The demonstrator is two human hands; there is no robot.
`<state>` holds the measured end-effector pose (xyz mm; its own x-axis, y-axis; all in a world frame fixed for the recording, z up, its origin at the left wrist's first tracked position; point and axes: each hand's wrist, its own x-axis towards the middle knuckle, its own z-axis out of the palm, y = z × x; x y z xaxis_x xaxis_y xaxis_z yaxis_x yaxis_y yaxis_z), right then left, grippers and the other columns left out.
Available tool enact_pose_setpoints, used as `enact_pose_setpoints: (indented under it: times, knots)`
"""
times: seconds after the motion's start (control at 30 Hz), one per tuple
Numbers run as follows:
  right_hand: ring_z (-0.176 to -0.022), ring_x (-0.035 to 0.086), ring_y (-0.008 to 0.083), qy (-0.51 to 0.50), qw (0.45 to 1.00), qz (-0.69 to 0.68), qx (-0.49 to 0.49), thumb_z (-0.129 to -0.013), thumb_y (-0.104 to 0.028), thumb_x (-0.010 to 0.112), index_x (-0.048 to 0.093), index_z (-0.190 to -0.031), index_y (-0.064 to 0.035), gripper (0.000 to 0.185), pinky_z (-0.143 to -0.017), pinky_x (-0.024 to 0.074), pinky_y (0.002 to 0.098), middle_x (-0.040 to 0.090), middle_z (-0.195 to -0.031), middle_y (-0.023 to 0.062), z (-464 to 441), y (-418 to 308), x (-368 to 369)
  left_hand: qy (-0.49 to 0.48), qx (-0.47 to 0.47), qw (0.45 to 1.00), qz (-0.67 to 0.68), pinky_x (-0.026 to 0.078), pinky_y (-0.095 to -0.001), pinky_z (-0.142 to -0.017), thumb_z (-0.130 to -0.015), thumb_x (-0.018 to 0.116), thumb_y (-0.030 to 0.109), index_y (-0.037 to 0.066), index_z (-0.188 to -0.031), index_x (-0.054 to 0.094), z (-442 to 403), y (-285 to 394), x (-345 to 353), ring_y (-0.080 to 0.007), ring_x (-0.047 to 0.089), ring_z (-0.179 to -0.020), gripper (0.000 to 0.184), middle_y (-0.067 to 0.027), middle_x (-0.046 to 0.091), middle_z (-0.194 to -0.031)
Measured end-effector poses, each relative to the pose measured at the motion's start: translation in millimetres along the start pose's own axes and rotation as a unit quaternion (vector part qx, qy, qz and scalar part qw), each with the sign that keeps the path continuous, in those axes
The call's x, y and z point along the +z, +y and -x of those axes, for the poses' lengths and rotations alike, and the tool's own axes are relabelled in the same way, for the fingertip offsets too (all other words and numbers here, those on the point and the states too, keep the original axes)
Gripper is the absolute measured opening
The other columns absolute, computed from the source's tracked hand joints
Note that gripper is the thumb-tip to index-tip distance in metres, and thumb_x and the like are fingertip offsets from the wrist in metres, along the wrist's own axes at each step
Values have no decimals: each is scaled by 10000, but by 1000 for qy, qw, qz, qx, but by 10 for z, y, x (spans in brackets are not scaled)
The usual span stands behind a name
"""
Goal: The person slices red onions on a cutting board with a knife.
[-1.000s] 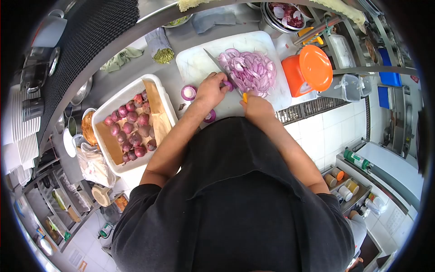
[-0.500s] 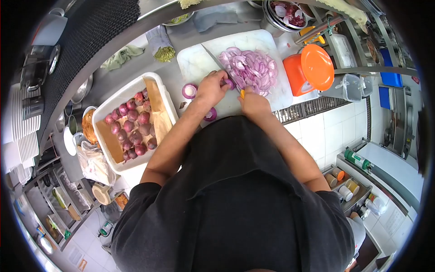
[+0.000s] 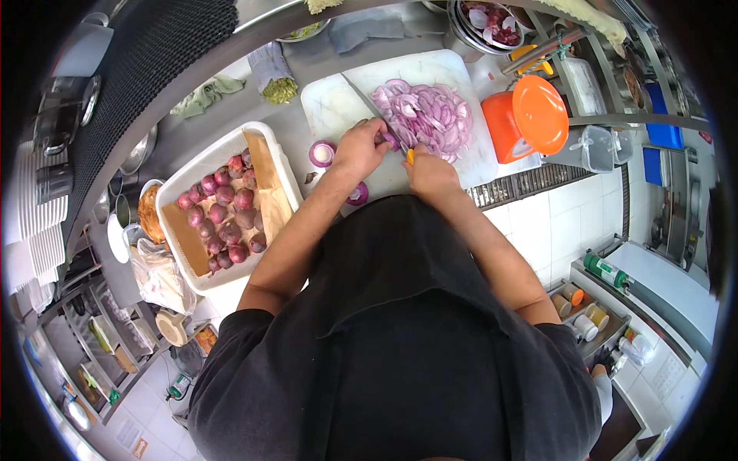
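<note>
On the white cutting board (image 3: pixel 327 107) my right hand (image 3: pixel 433 170) is closed round the yellow handle of a knife (image 3: pixel 367 98). The blade points up and to the left across the board. My left hand (image 3: pixel 364 148) pinches a piece of red onion (image 3: pixel 390 142) against the near side of the blade. Beyond the blade lies a heap of sliced red onion (image 3: pixel 427 115). A peeled onion half (image 3: pixel 321 154) rests left of my left hand, and another onion piece (image 3: pixel 357 194) sits below it, close to the apron.
A white crate (image 3: pixel 171 234) lined with brown paper holds several whole red onions at left. An orange scale (image 3: pixel 503 127) stands right of the board. A metal pot (image 3: pixel 461 44) with onion peels is behind it. A green cloth (image 3: pixel 207 96) lies at the back left.
My hands and the knife are in nearly the same place. At the lower right, another person's arm with a dark glove has come further into view.
</note>
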<state>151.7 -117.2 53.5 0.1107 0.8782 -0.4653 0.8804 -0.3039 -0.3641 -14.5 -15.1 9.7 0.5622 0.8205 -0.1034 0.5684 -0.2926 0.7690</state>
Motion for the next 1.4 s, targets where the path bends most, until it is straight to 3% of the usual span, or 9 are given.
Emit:
enact_pose_setpoints:
  times: [0.23,0.33,0.47,0.63,0.83,1.13,1.4]
  knots:
    - [-938,761,416,4,999,27,-31,-1046,-333,604,552,-1170,71,425,-815,596,506,756,-964,250,315,-95,-352,-2,-7,1000,15,608,-377,-813,-875,816,81,10,-1068,658,-14,-38,45,-255,763,-887,259,-154,741,-993]
    - [-957,759,413,9,1000,16,-8,-1049,-329,600,551,-1176,75,426,-840,592,502,755,-978,253,72,5,72,2,-9,1000,10,609,-374,-822,-882,815,85,5,-1078,660,9,-55,35,-255,766,-905,262,-156,744,-992]
    - [-998,733,448,2,1000,-21,0,-1043,-325,603,560,-1220,69,434,-873,561,544,743,-1000,284,33,50,113,-5,-13,1000,1,609,-373,-825,-888,816,93,-2,-1108,664,20,-42,20,-257,767,-916,284,-162,753,-1015]
    - [-1004,742,430,-42,999,10,-13,-1044,-306,605,565,-1189,54,390,-894,569,522,748,-1025,277,302,-136,-523,3,-11,1000,25,610,-372,-825,-890,817,95,-3,-1127,666,6,-60,31,-254,768,-918,297,-161,760,-1030]
    - [-1002,739,439,0,1000,-26,10,-1040,-331,607,560,-1185,62,422,-887,566,528,745,-1032,286,33,13,103,-3,-27,999,43,610,-363,-830,-889,818,92,5,-1095,657,30,-57,37,-238,768,-918,275,-147,760,-998]
    - [-1011,736,445,-34,999,10,-30,-1035,-339,616,566,-1204,74,450,-885,567,535,743,-1038,292,217,-66,-427,-5,-23,999,45,608,-362,-834,-901,804,100,9,-1090,649,4,-64,28,-235,769,-914,261,-143,759,-990]
    - [-1021,732,447,-2,999,-32,11,-1028,-334,628,567,-1220,59,441,-902,564,532,748,-1052,275,-77,10,60,-9,-18,999,26,610,-358,-834,-894,816,106,8,-1084,642,-10,-64,19,-241,774,-924,276,-146,760,-997]
